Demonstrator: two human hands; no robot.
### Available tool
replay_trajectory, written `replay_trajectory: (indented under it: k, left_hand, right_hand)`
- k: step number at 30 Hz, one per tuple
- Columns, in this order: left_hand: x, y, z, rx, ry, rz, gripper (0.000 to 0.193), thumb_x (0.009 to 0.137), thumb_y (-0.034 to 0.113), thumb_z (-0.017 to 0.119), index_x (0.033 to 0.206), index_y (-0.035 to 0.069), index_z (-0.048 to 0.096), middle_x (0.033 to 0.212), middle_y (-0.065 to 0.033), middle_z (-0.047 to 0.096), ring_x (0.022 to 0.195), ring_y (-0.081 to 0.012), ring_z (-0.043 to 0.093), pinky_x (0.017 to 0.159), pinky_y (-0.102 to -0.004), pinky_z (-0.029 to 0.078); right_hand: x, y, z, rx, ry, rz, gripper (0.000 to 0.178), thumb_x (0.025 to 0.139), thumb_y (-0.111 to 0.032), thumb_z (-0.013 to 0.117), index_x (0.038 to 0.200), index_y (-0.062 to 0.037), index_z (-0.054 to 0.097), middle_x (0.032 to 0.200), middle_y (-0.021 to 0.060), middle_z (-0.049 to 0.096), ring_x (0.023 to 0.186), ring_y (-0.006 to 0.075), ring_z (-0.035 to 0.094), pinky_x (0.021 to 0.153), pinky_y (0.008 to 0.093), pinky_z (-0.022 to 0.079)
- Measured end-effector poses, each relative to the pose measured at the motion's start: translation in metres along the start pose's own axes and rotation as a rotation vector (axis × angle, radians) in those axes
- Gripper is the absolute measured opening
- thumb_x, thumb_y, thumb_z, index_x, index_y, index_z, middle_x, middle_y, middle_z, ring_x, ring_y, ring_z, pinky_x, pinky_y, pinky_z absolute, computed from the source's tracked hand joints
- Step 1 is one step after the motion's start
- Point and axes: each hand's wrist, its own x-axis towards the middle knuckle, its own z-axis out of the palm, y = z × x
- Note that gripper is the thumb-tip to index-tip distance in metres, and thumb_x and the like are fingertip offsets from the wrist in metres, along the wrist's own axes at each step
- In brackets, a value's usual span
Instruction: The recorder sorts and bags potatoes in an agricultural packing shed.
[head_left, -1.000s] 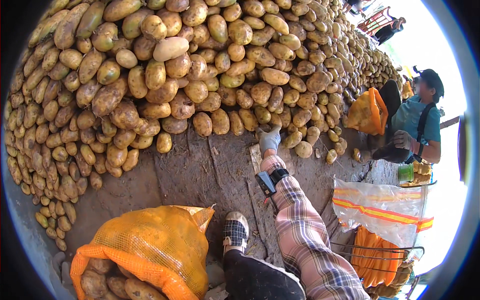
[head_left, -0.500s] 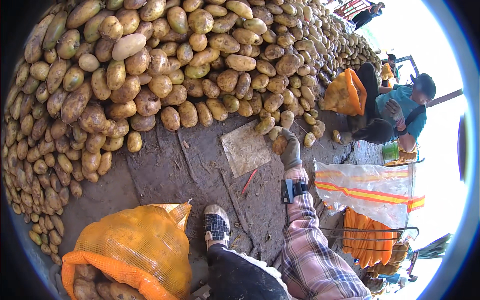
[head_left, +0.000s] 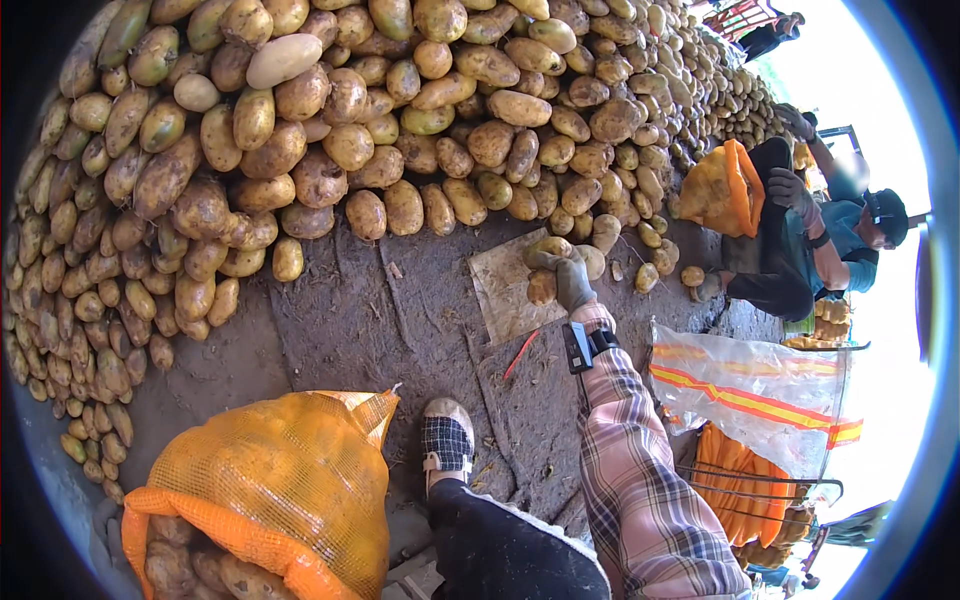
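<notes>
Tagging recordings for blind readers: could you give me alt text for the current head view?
A grey-gloved right hand grasps a potato near the foot of a large potato heap. An orange mesh sack holding potatoes is at lower left; at right, a gloved co-worker is beside another orange sack.

Striped plastic and a co-worker over to the right

On the muddy ground, a flat, pale brown square sheet, with a thin red strip just beside its lower edge. Below the plastic, a dark wire frame and bunched orange material. At top right, another person in dark clothes.
</notes>
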Motion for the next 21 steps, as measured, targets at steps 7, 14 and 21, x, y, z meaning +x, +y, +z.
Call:
replay_trajectory:
  k: [7, 14, 21]
  left_hand:
    - [-0.025, -0.002, 0.012, -0.471, 0.094, -0.042, 0.047, 0.093, 0.024, 0.066, 0.13, -0.003, 0.057, 0.124, -0.0141, 0.062, 0.113, -0.0253, 0.06, 0.1, -0.0362, 0.046]
    - [0.002, -0.008, 0.024, 0.014, 0.093, 0.08, 0.044, 0.087, 0.034, 0.074, 0.121, 0.009, 0.064, 0.116, -0.0185, 0.067, 0.111, -0.0358, 0.063, 0.094, -0.0439, 0.048]
    - [0.001, -0.021, 0.025, -0.044, 0.24, 0.099, 0.031, 0.088, 0.034, 0.071, 0.11, 0.012, 0.068, 0.107, -0.0163, 0.071, 0.106, -0.0345, 0.065, 0.092, -0.0445, 0.049]
  right_hand:
    - [-0.124, -0.02, 0.162, -0.193, -0.226, -0.06, 0.051, 0.095, -0.049, 0.062, 0.114, -0.0011, 0.063, 0.094, 0.0156, 0.07, 0.072, 0.0247, 0.069, 0.065, 0.0353, 0.059]
    - [-0.258, -0.139, 0.371, -0.542, -0.897, -0.158, 0.056, 0.089, -0.035, 0.073, 0.128, 0.0011, 0.055, 0.118, 0.0111, 0.067, 0.106, 0.0236, 0.068, 0.092, 0.0359, 0.056]
    - [-0.383, -0.082, 0.478, -0.865, -1.29, 0.246, 0.054, 0.094, -0.04, 0.069, 0.124, 0.0026, 0.055, 0.11, 0.0077, 0.068, 0.099, 0.0171, 0.066, 0.087, 0.0324, 0.055]
